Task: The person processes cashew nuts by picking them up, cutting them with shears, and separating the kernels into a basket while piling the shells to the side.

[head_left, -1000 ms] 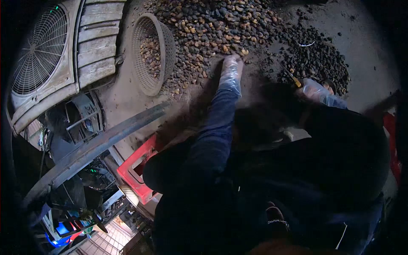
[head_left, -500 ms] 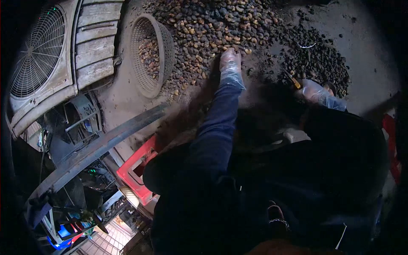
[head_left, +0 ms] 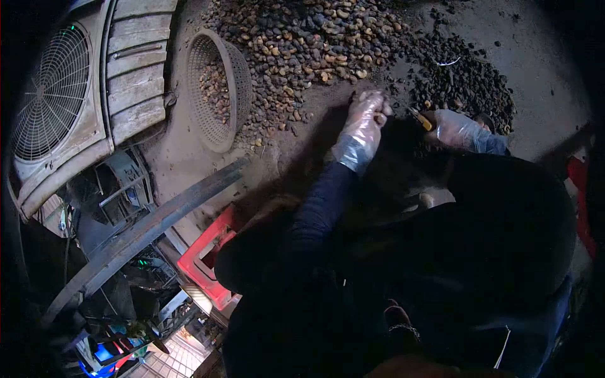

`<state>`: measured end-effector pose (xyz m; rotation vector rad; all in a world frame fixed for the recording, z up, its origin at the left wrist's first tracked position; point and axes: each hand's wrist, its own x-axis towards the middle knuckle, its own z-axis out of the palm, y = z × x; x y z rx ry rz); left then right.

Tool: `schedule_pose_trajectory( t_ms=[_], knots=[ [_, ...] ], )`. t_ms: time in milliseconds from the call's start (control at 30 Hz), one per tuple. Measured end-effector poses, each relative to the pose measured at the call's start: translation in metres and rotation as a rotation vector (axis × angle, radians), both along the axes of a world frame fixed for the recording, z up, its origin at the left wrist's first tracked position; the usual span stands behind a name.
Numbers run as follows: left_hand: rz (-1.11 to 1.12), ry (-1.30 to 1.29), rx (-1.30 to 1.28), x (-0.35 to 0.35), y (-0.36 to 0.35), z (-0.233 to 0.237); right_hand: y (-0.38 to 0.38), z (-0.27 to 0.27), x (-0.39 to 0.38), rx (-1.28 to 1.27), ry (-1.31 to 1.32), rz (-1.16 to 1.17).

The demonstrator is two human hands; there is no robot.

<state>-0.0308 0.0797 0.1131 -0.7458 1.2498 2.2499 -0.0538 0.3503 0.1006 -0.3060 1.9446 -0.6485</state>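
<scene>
I see my gloved left hand (head_left: 362, 126), its grip pinched on a nut (head_left: 380, 117), just beside my right hand (head_left: 455, 128), which grips a yellow-handled knife (head_left: 419, 119). The basket (head_left: 236, 57) holds few nuts. I judge that most of the pile (head_left: 302, 38) on the floor (head_left: 189, 145) is left.

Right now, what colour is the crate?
The crate is red, shown best in the head view.
</scene>
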Motion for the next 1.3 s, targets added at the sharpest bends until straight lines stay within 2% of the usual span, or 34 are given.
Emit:
schedule_pose_trajectory(
  t_ms=[67,167,300,400,567,633,700,733,800,833,867,933,967,1000,1033,1100,1167,1233,1300],
  knots=[
    [-0.021,-0.005,-0.019,0.005,0.013,-0.004,0.001,-0.011,0.003,-0.129,0.047,-0.001],
    [0.048,-0.026,0.018,0.006,0.022,-0.004,0.008,-0.03,0.006,-0.098,0.039,0.028],
    [-0.098,-0.04,-0.101,0.004,0.021,-0.017,0.014,-0.042,0.011,-0.06,0.028,0.066],
    [-0.147,-0.019,-0.133,0.007,0.023,-0.023,0.018,-0.031,0.018,-0.174,0.099,-0.023],
    [-0.152,0.019,-0.164,0.013,0.013,-0.012,0.016,-0.035,0.02,-0.129,0.062,-0.085],
    [-0.119,0.009,-0.042,0.01,-0.012,-0.012,0.017,-0.036,0.021,-0.101,0.05,-0.107],
    [0.12,-0.023,0.023,0.009,-0.037,0.004,0.018,-0.037,0.023,-0.08,0.032,-0.147],
    [0.191,-0.057,0.081,0.008,-0.059,-0.007,0.017,-0.036,0.024,-0.062,0.019,-0.174],
    [0.165,-0.079,-0.241,-0.008,-0.08,-0.052,0.016,-0.032,0.026,-0.025,0.008,-0.219],
    [0.062,-0.063,-0.619,-0.024,-0.08,-0.083,0.013,-0.023,0.026,-0.002,0.034,-0.217],
    [-0.028,-0.048,-0.426,-0.032,-0.104,-0.135,0.01,-0.009,0.024,0.034,0.087,-0.197],
    [-0.124,-0.024,-0.225,-0.036,-0.105,-0.162,0.011,-0.018,0.015,0.034,0.048,-0.148],
    [-0.312,0.236,-0.833,-0.031,-0.095,-0.173,0.013,-0.022,0.014,0.032,-0.002,-0.099],
    [-0.492,0.51,-1.44,-0.029,-0.08,-0.162,0.013,-0.011,0.012,0.038,0.0,-0.105],
    [-0.495,0.515,-1.434,-0.029,-0.068,-0.151,0.012,0.002,0.011,0.026,0.019,-0.106],
    [-0.16,0.094,-0.645,-0.026,-0.044,-0.116,0.012,0.005,0.012,0.013,0.032,-0.106],
    [-0.124,0.058,-0.568,-0.016,-0.02,-0.071,0.011,-0.01,0.015,0.05,0.283,0.009],
    [-0.191,0.068,-0.46,-0.011,-0.005,-0.036,0.011,-0.009,0.013,0.04,0.264,0.007],
    [-0.22,0.104,-0.46,-0.004,0.002,-0.046,0.009,0.0,0.01,0.034,0.249,0.001]
  ],
)
